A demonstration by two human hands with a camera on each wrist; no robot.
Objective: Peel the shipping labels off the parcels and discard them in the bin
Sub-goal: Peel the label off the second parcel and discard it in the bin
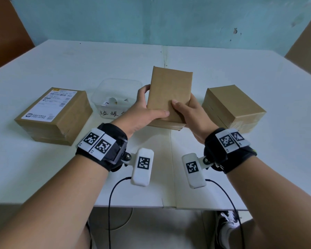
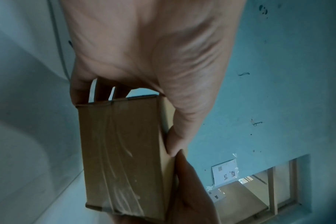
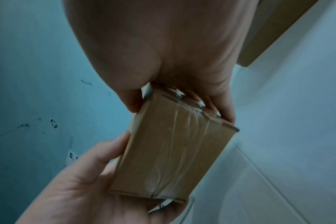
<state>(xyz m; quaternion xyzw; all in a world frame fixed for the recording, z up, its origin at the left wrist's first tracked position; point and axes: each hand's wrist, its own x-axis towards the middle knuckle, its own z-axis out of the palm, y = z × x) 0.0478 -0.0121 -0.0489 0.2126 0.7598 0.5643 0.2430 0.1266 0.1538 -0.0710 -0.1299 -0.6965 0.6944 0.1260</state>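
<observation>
Parcels number three: one brown parcel [image 1: 170, 97] is held above the white tabletop [image 1: 223, 65] by both hands, its upper face bare of any label. The left hand [image 1: 144, 112] has it by the near left edge, thumb across the top face and fingers curled round the far side; the right hand [image 1: 188, 112] clasps the near right corner, thumb on top and fingers beneath. To the left of that grip, past the bin, a labelled parcel [image 1: 54, 115] lies flat with its white shipping label [image 1: 52, 105] still on. To the right, a third parcel [image 1: 233, 106] shows only bare cardboard. The clear plastic bin [image 1: 115, 99], just left of the held parcel, already holds crumpled white paper.

Judging from this, the work is well along, with at least one label left to peel.

Only the wrist views show the underside [image 2: 115, 151], taped with clear tape [image 3: 175, 151] and unlabelled; the head view alone shows the bin and the other parcels.
</observation>
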